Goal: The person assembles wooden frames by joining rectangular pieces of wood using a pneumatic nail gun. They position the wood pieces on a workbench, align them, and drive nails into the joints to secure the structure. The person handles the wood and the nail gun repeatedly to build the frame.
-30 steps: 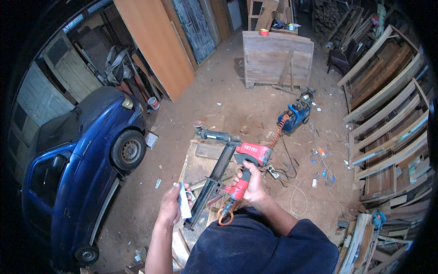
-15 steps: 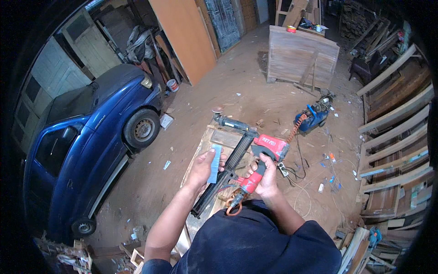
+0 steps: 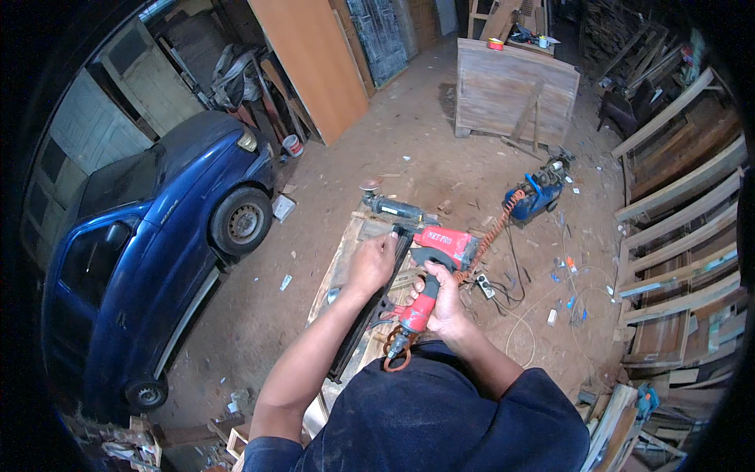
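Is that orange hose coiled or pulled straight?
Coiled: the orange hose shows spiral rings between the blue air compressor and the red nail gun.

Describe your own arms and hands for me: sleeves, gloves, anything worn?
The dark navy shirt has short, loose sleeves of the same colour, leaving both forearms bare. The left hand and right hand wear no gloves, and no watch or band shows. Some fingers are hidden, so rings can't be ruled out.
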A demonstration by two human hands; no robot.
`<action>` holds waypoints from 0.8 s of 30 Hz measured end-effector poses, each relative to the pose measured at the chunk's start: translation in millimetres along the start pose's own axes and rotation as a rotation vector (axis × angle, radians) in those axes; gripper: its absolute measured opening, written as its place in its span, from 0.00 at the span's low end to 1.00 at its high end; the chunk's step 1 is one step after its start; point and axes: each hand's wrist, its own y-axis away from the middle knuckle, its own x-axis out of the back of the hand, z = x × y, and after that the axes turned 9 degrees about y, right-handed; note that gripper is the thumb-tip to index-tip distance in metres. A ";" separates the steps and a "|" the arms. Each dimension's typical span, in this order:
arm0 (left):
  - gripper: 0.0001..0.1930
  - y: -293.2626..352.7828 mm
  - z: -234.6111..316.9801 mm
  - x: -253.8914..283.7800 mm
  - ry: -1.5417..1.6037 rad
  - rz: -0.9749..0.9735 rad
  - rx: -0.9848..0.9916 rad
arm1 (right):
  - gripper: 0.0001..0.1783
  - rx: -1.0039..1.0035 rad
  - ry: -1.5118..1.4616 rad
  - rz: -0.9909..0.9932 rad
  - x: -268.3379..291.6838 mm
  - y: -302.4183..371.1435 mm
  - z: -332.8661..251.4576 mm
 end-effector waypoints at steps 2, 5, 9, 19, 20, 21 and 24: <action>0.21 -3.7 -1.4 -1.5 -0.116 0.003 -0.063 | 0.17 -0.025 -0.032 -0.035 1.9 -1.7 0.3; 0.19 -1.7 6.2 -4.6 -0.262 0.022 -0.108 | 0.16 -0.019 -0.049 -0.049 4.7 -3.3 0.7; 0.19 6.1 18.5 -8.6 -0.406 -0.009 -0.072 | 0.16 -0.019 -0.031 -0.025 6.7 -5.5 1.3; 0.31 24.6 0.8 26.8 -0.183 -0.033 0.038 | 0.16 0.024 -0.036 -0.058 4.2 -5.5 -3.7; 0.32 31.7 -11.1 34.3 -0.097 -0.062 0.093 | 0.16 0.047 -0.025 -0.067 4.5 -6.6 -3.7; 0.33 42.2 -25.8 42.0 -0.012 -0.089 0.149 | 0.16 0.069 -0.016 -0.075 4.6 -8.2 -2.8; 0.39 84.5 -53.6 61.3 0.433 -0.131 0.287 | 0.17 0.083 -0.073 -0.082 8.2 -10.2 -6.5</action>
